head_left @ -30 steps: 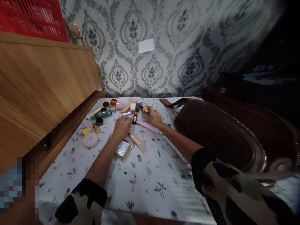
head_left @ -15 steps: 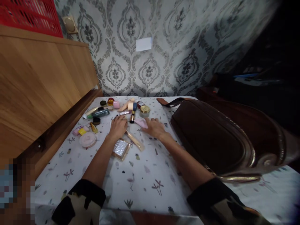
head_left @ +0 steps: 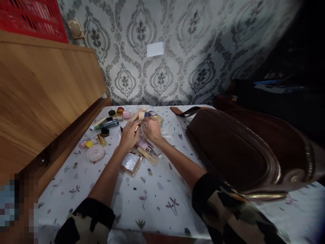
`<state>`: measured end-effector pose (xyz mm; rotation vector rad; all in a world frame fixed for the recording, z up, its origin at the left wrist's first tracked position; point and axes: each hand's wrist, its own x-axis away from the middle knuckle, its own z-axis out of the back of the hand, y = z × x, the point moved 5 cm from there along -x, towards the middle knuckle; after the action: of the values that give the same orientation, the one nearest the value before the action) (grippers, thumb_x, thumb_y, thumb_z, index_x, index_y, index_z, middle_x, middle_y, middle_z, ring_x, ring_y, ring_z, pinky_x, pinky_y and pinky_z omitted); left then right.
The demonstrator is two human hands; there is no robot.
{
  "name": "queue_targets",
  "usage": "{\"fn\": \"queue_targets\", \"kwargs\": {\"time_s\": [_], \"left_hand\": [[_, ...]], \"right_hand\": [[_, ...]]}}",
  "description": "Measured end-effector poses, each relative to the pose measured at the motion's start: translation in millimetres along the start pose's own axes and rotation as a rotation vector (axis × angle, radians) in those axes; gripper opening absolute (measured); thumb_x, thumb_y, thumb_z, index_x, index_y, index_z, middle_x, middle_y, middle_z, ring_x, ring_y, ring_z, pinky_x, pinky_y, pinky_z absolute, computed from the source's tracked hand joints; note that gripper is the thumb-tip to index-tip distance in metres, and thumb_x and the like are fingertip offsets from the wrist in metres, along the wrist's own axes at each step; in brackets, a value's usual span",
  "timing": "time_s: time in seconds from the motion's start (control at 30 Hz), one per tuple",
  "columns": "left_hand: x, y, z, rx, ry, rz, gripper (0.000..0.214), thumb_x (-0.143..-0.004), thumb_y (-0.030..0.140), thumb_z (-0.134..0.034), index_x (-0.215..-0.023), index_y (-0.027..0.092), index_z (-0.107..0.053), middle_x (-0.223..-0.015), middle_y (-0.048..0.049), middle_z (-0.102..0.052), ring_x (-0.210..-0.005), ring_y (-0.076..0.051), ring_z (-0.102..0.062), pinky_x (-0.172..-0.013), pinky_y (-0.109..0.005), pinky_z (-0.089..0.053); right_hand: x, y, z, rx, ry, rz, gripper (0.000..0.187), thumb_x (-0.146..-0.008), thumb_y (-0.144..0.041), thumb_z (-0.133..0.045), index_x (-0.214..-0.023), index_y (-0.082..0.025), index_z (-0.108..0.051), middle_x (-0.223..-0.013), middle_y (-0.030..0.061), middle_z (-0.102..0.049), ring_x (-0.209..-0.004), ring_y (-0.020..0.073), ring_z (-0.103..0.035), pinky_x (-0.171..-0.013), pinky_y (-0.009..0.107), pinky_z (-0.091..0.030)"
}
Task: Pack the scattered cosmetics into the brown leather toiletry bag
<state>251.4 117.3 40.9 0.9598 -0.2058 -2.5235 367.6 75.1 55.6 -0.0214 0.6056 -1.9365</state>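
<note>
My left hand (head_left: 129, 135) and my right hand (head_left: 151, 130) meet over a scatter of cosmetics on a table with a white patterned cloth (head_left: 152, 196). Both are curled with fingertips together near a small gold-and-dark lipstick (head_left: 137, 127). My right hand is closed around a pink tube (head_left: 147, 147) that sticks out below it toward me. What my left fingers pinch is too small to name. A glittery silver compact (head_left: 130, 162) and a beige tube (head_left: 149, 157) lie just below the hands.
A large brown leather bag (head_left: 236, 149) fills the right of the table. Jars, tubes and bottles (head_left: 109, 122) lie at the back left, with a round pink compact (head_left: 95, 152). A wooden cabinet (head_left: 43, 98) stands on the left. Patterned wallpaper is behind.
My right hand left the gold-lidded jar, dropped onto the pink tube, then lifted it left to meet my left hand. The left hand stayed almost in place.
</note>
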Motion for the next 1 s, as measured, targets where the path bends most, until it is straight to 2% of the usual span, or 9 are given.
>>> {"fn": "queue_targets", "kwargs": {"time_s": [0.07,0.13,0.2,0.27,0.4,0.53,0.63,0.87,1.0], "left_hand": [[2,13,-7.4,-0.019,-0.129,-0.108,0.034,-0.1,0.029,-0.045,-0.128,0.021,-0.061,-0.131,-0.0097,-0.064,-0.129,-0.025,-0.051,-0.112,-0.041,-0.038],[5,23,-17.3,-0.054,-0.278,-0.162,0.032,-0.1,0.035,-0.047,-0.124,0.024,-0.065,-0.131,-0.008,-0.065,-0.135,-0.026,-0.047,-0.114,-0.044,-0.035],[9,28,-25.9,-0.072,-0.401,-0.149,0.032,-0.102,0.038,-0.044,-0.118,0.025,-0.068,-0.124,-0.0066,-0.069,-0.129,-0.026,-0.053,-0.11,-0.045,-0.038],[11,27,-30.2,-0.068,-0.466,-0.118,0.035,-0.104,0.038,-0.039,-0.112,0.024,-0.07,-0.114,-0.0056,-0.072,-0.118,-0.024,-0.06,-0.103,-0.042,-0.042],[11,24,-29.4,-0.048,-0.472,-0.106,0.034,-0.105,0.036,-0.037,-0.108,0.023,-0.069,-0.111,-0.0052,-0.072,-0.113,-0.023,-0.062,-0.1,-0.039,-0.042],[10,23,-28.6,-0.058,-0.479,-0.098,0.034,-0.105,0.034,-0.036,-0.107,0.022,-0.068,-0.11,-0.0053,-0.072,-0.111,-0.024,-0.062,-0.099,-0.041,-0.043],[11,24,-28.7,-0.059,-0.48,-0.093,0.036,-0.105,0.035,-0.035,-0.104,0.023,-0.069,-0.108,-0.0047,-0.072,-0.109,-0.024,-0.063,-0.1,-0.04,-0.043],[11,24,-29.0,-0.041,-0.452,-0.089,0.036,-0.104,0.034,-0.036,-0.103,0.023,-0.07,-0.106,-0.0053,-0.073,-0.107,-0.024,-0.064,-0.1,-0.04,-0.043],[12,23,-28.9,-0.039,-0.454,-0.094,0.037,-0.104,0.034,-0.036,-0.102,0.023,-0.07,-0.106,-0.0056,-0.073,-0.106,-0.024,-0.064,-0.099,-0.039,-0.043]], "right_hand": [[-8,22,8,0.052,0.065,-0.005,0.045,-0.096,-0.024,-0.042,-0.139,-0.018,-0.055,-0.151,0.0144,-0.047,-0.141,0.0332,-0.035,-0.113,0.048,-0.032],[-14,42,9,0.14,0.037,0.003,0.051,-0.095,-0.026,-0.047,-0.145,-0.023,-0.049,-0.158,0.0109,-0.04,-0.145,0.0336,-0.028,-0.115,0.053,-0.029],[-17,59,5,0.16,-0.007,-0.001,0.052,-0.095,-0.027,-0.049,-0.146,-0.026,-0.046,-0.159,0.0085,-0.039,-0.139,0.0328,-0.038,-0.111,0.051,-0.035],[-17,71,3,0.149,0.002,-0.034,0.05,-0.096,-0.029,-0.047,-0.146,-0.025,-0.044,-0.156,0.0107,-0.042,-0.129,0.0318,-0.048,-0.105,0.048,-0.04],[-15,84,7,0.147,0.12,-0.154,0.048,-0.097,-0.036,-0.046,-0.141,-0.017,-0.045,-0.14,0.019,-0.049,-0.122,0.0341,-0.052,-0.102,0.048,-0.04],[-8,100,9,0.018,0.218,-0.277,0.05,-0.095,-0.046,-0.053,-0.139,-0.023,-0.047,-0.13,0.0174,-0.05,-0.119,0.0336,-0.053,-0.099,0.045,-0.04],[5,111,6,-0.056,0.23,-0.318,0.046,-0.095,-0.047,-0.053,-0.135,-0.025,-0.049,-0.126,0.0159,-0.052,-0.111,0.0315,-0.057,-0.094,0.041,-0.043],[35,112,5,-0.114,0.188,-0.228,0.048,-0.083,-0.028,-0.062,-0.128,-0.023,-0.046,-0.126,0.0147,-0.056,-0.117,0.0303,-0.055,-0.098,0.039,-0.044],[35,100,6,-0.153,0.155,-0.086,0.03,-0.084,-0.027,-0.057,-0.113,-0.024,-0.053,-0.123,0.0091,-0.058,-0.117,0.0261,-0.055,-0.101,0.038,-0.044]]}}
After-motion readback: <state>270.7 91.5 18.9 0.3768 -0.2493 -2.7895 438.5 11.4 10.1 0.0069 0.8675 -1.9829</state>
